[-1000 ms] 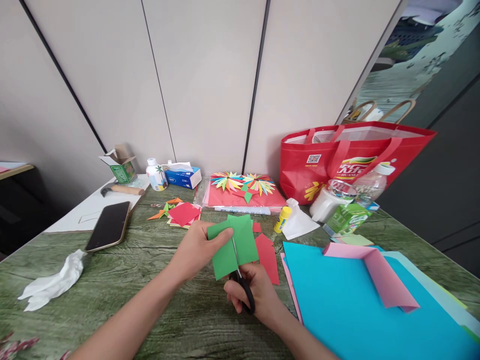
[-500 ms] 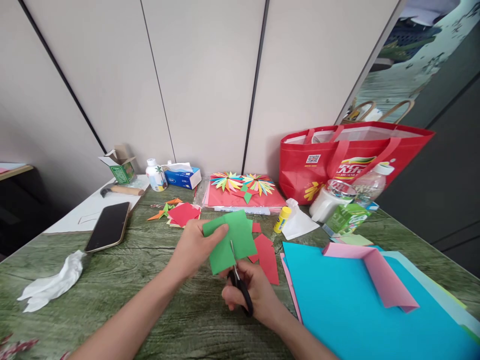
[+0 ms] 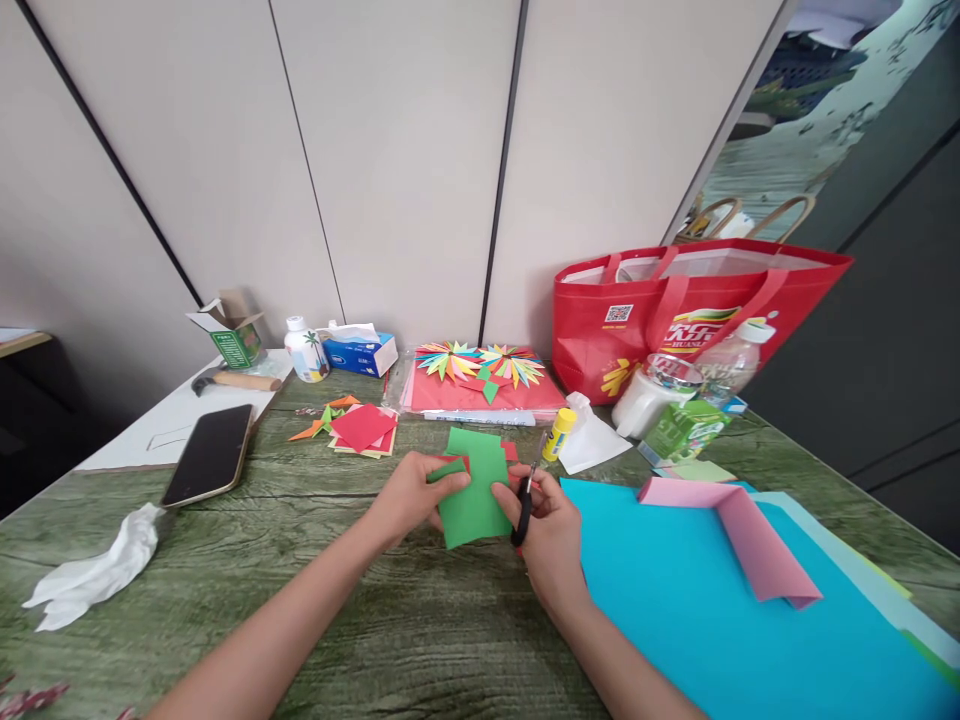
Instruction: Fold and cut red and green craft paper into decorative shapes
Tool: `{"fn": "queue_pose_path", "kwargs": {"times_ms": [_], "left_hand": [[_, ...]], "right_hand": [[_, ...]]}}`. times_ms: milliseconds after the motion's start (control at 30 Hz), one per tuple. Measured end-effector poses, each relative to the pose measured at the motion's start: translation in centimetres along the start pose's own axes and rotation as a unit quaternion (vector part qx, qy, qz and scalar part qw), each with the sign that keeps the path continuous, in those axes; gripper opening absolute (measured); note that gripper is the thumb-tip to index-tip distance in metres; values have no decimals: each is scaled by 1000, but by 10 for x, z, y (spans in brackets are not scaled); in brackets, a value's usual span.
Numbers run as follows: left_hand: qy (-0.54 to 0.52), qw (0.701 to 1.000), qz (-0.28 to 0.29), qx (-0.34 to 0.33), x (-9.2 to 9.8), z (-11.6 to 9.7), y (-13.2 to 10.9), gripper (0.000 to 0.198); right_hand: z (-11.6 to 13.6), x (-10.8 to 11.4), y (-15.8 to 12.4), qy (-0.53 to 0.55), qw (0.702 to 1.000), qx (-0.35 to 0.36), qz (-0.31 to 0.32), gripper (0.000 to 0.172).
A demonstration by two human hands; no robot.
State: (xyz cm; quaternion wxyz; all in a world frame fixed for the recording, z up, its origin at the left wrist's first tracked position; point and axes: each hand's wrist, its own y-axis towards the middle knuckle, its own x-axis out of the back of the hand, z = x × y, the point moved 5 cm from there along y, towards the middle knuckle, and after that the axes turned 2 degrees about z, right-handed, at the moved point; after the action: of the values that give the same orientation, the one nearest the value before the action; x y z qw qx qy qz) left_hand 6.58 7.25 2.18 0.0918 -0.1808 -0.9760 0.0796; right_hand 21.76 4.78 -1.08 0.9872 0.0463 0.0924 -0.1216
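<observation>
My left hand [image 3: 414, 497] is closed on a piece of green paper [image 3: 478, 505], pinching it between thumb and fingers on its left side. A narrow green flap sticks out by the thumb, with a bit of red beside it. My right hand [image 3: 555, 537] is wrapped round black-handled scissors [image 3: 523, 512], whose blades point up and away from the paper. The right thumb also touches the paper's right edge. Red paper behind the green piece is mostly hidden.
Blue paper [image 3: 660, 590] with a folded pink strip [image 3: 765, 550] lies on the right. A glue stick [image 3: 559, 435], a tissue and a red bag [image 3: 592, 335] stand behind. Small coloured papers [image 3: 364, 428], a phone [image 3: 210, 455] and a hammer [image 3: 240, 380] are to the left.
The scissor blades have come out of the green paper and moved to its right. The paper has turned more upright, and my right thumb now touches its edge.
</observation>
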Motion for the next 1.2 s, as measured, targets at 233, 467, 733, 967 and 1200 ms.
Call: {"fn": "queue_pose_path", "kwargs": {"times_ms": [233,467,733,967,1200], "left_hand": [[-15,999,-33,34,12,16,10,40],[-27,990,97,-100,-13,8,10,50],[412,877,-122,-215,18,24,19,48],[297,926,-199,-125,41,19,19,16],[-82,995,21,-57,14,-12,3,33]], "right_hand": [[3,15,7,4,997,26,-71,36],[0,28,12,-20,987,49,-153,39],[-5,16,11,-42,995,26,-84,35],[4,13,8,-46,992,72,-91,33],[9,-12,-1,14,997,30,66,34]]}}
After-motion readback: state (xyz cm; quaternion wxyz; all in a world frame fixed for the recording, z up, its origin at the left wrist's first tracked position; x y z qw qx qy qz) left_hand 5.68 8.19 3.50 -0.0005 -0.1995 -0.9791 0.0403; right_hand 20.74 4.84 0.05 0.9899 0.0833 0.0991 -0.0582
